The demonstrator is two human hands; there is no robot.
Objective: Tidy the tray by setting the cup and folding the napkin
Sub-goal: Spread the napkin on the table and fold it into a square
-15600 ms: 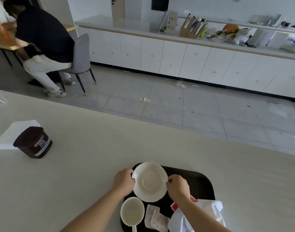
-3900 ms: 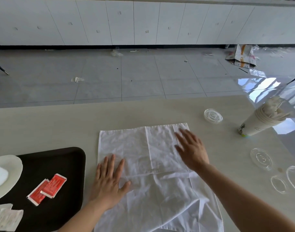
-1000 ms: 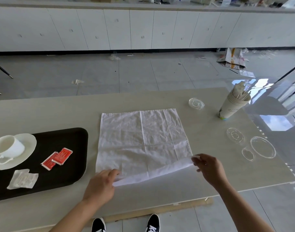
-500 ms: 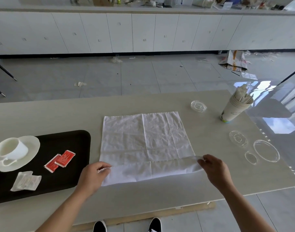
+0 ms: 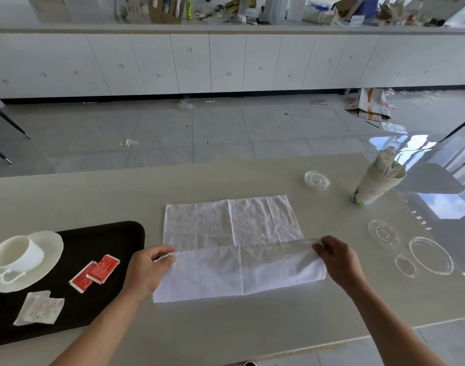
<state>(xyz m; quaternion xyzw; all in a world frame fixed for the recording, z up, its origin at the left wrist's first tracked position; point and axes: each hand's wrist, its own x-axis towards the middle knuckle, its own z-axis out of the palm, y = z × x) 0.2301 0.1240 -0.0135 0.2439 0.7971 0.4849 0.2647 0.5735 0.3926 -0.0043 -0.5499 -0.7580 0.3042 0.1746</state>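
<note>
The left hand [image 5: 147,270] and right hand [image 5: 338,257] are each pinching a corner of the white napkin [image 5: 234,247], holding its near flap folded over the middle. The napkin is lying on the table [image 5: 94,196], just beside the black tray [image 5: 112,236], where the cup [image 5: 18,253] is sitting on its saucer [image 5: 45,260].

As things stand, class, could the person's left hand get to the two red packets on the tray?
Probably yes. The left hand pinches the napkin at its left edge, just right of the tray. The red packets lie on the tray's near right part with nothing between, though the hand must release the napkin first.
</note>
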